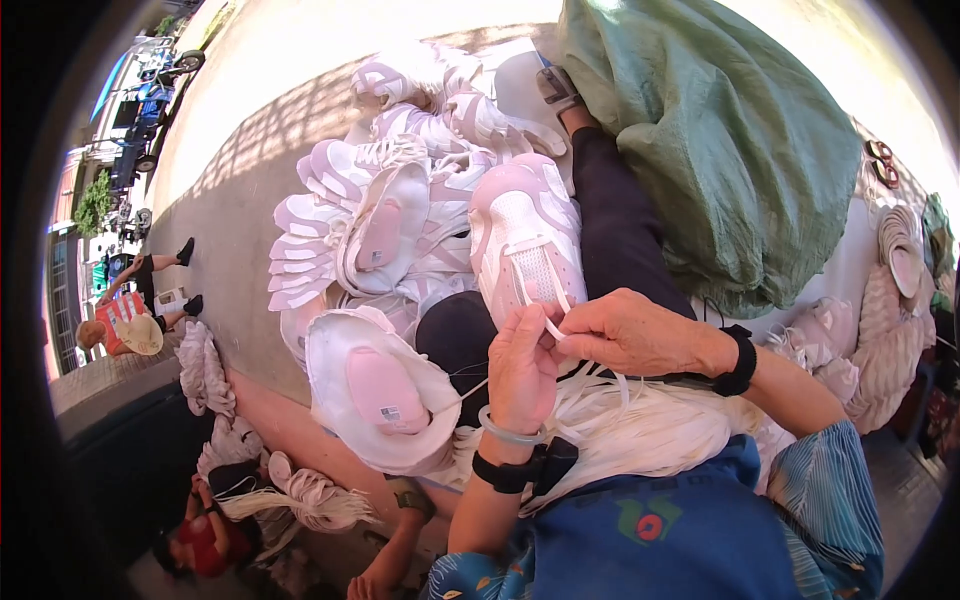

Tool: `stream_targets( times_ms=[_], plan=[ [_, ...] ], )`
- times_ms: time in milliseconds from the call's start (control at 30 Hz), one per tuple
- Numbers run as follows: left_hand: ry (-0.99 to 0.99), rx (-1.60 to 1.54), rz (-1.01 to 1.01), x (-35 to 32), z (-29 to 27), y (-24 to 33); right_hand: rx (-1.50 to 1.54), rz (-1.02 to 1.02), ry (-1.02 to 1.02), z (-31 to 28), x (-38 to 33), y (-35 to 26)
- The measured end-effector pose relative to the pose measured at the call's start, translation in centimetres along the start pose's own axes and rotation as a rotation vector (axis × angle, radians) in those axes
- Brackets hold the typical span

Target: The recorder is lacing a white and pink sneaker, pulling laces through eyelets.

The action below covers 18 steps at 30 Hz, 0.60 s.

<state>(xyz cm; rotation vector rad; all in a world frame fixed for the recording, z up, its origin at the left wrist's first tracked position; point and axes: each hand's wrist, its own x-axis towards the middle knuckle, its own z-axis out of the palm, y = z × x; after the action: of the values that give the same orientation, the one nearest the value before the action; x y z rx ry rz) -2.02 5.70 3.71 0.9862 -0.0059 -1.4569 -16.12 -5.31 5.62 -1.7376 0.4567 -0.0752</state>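
The left hand (522,375) and right hand (635,332) meet, each grip pinched closed on a white shoelace (553,328) at the throat of a pink-and-white sneaker (523,215), which lies toe-away between piled sneakers (385,215) and the dark-trousered right leg (622,215).

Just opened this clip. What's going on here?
A person is handling a white lace on a pink-and-white sneaker. The left hand and right hand meet at the lace, both pinching it near the shoe's opening. More shoes are heaped to the left, loose pale laces lie across the lap, and a green sack is to the right.
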Motion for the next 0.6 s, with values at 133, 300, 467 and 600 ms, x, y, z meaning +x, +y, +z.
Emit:
stream_targets(
  times_ms=[133, 300, 467, 600],
  plan=[
    [0.090, 0.170, 0.030, -0.4, -0.9, -0.3, 0.164, -0.019, -0.010, 0.3, -0.3, -1.4],
    [0.033, 0.308, 0.147, -1.1, 0.1, 0.9, -0.210, -0.251, 0.052, 2.2, -0.3, -1.9],
    [0.044, 0.368, -0.133, -0.4, 1.3, 3.1, -0.612, -0.445, 0.206, 3.4, 0.1, -2.1],
    [-0.068, 0.439, -0.167, -0.2, 0.5, 2.9, -0.655, -0.491, 0.070, 3.9, -0.2, -2.8]
  ],
)
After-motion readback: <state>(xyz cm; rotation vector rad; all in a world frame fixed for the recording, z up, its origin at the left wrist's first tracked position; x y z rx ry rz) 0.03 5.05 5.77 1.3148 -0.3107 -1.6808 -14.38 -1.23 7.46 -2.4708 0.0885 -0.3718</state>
